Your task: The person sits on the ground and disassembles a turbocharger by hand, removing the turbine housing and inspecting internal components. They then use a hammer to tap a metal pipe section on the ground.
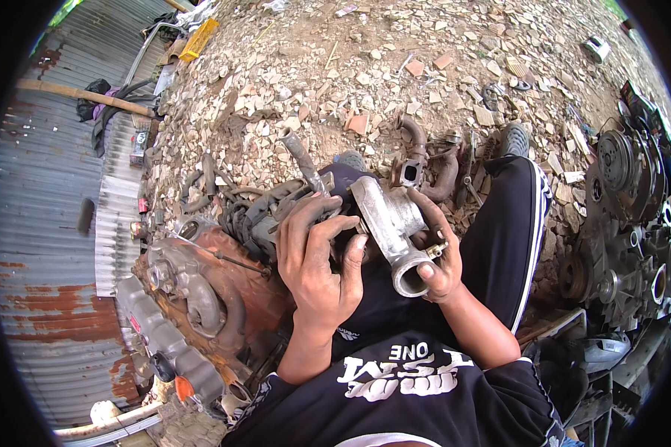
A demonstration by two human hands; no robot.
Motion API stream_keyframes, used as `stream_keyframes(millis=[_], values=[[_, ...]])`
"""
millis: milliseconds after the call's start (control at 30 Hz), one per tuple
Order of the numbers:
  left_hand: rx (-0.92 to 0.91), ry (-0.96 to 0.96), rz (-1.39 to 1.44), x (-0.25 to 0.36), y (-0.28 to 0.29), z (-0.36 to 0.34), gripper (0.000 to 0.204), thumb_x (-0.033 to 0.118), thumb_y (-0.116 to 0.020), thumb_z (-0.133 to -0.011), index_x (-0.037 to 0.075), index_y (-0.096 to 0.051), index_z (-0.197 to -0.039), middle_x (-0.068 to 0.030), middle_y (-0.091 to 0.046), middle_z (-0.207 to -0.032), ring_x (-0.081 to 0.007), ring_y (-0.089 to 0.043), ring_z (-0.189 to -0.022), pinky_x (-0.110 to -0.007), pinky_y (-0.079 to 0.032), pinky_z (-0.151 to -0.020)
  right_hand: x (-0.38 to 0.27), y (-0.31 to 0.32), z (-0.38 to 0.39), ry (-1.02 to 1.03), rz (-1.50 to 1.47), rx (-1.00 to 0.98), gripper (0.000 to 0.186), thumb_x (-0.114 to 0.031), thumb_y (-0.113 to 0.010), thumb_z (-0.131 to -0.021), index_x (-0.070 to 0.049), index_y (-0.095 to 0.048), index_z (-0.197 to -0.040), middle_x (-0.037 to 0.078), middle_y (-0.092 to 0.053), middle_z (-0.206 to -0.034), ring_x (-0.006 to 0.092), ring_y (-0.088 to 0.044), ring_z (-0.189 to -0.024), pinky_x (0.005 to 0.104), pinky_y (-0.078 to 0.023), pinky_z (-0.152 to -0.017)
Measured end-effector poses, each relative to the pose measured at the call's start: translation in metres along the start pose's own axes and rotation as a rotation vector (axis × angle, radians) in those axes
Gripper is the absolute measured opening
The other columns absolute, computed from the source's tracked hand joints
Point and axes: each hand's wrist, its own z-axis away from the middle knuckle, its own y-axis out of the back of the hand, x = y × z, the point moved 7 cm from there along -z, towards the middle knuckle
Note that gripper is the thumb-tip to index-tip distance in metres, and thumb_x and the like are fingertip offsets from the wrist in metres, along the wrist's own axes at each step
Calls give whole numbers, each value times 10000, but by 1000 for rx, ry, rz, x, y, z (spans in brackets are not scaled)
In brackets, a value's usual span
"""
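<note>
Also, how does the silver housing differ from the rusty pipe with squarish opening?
The silver housing is pale, the rusty pipe brown. The housing shows a round opening, the pipe a squarish one. The right hand holds the housing; the pipe lies on the ground. Both look metal.

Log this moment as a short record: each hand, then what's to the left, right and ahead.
Right hand: holds a grey metal housing, its round mouth toward the wearer; brass fitting by the fingers
Left hand: fingers at the lower end of a metal pipe; exact grip hidden
Left: grey ribbed cover, corrugated metal wall
Right: engine with a round pulley
Ahead: rusty elbow pipe on stony ground
</note>
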Motion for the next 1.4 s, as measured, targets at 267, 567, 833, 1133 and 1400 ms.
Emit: stream_keyframes(millis=[267,567,833,1133,1400], values=[[-7,65,-22,-3,-3,4,205,215,-721,-920,50,-705,-1041,-146,-644,-1154,-366,-628,-1096,-485,-460,-989,2,1,0,-30,-32,-7,1170,-533,-832,-779,112,-275,-1580,234,-556,-1429,230,-650,-1206,320,-502,-1013],[-59,15,-72,1,-3,1,247,234,-719,-910,40,-695,-1061,-178,-621,-1157,-375,-615,-1111,-491,-462,-979,1,-2,0,-39,-79,-17,1154,-507,-840,-783,103,-273,-1582,250,-483,-1500,297,-583,-1335,384,-458,-1114],[-14,2,-13,3,-1,-1,245,253,-715,-918,50,-687,-1052,-164,-604,-1145,-394,-602,-1122,-495,-468,-966,-1,-2,-1,-81,-51,19,1217,-548,-849,-730,98,-271,-1584,238,-466,-1508,312,-559,-1355,413,-449,-1132],[-43,46,-106,2,-5,2,182,219,-672,-965,65,-691,-1059,-158,-589,-1115,-368,-601,-1085,-501,-470,-941,-3,-3,-1,-113,-48,57,1251,-578,-854,-699,92,-277,-1584,238,-426,-1538,326,-509,-1398,436,-424,-1158],[-67,32,-66,8,-1,-5,260,258,-675,-944,26,-693,-1062,-218,-588,-1207,-391,-592,-1125,-495,-452,-995,-4,-5,-1,-98,-46,64,1245,-569,-857,-700,85,-275,-1586,238,-427,-1530,324,-520,-1384,433,-436,-1148]])
